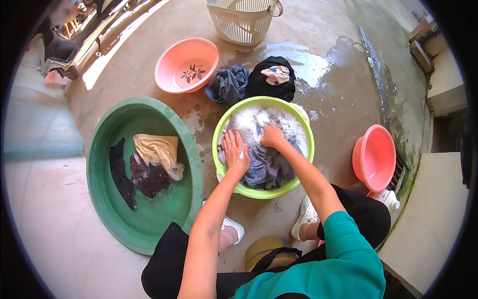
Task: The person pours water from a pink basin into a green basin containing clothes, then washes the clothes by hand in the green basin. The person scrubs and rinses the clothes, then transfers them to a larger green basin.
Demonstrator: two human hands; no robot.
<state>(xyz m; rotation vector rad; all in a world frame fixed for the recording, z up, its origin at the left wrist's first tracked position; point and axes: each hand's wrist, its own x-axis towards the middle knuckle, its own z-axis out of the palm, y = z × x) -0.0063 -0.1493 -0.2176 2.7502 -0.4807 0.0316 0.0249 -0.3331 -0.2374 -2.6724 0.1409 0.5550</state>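
Note:
A lime-green plastic basin (264, 194) stands on the floor before me, filled with suds and wet clothes. At its left side my left hand (236, 153) lies flat with fingers spread, foam on its back, touching the suds and cloth. My right hand (272, 136) is curled, knuckles in the foam at the middle of the basin, beside a grey-blue garment (267, 164); whether its fingers grip cloth is hidden. To the left, a big green tub (145, 228) holds a little water, a beige cloth (158, 147), a dark maroon cloth (153, 181) and a black cloth (122, 175).
Beyond the basin lie a blue-grey garment (228, 83) and a black bundle (266, 84) with a small patterned cloth (277, 75) on top. A pink basin (175, 63) and slatted laundry basket (241, 24) stand farther off. Right are another pink basin (377, 159) and a white bottle (390, 200).

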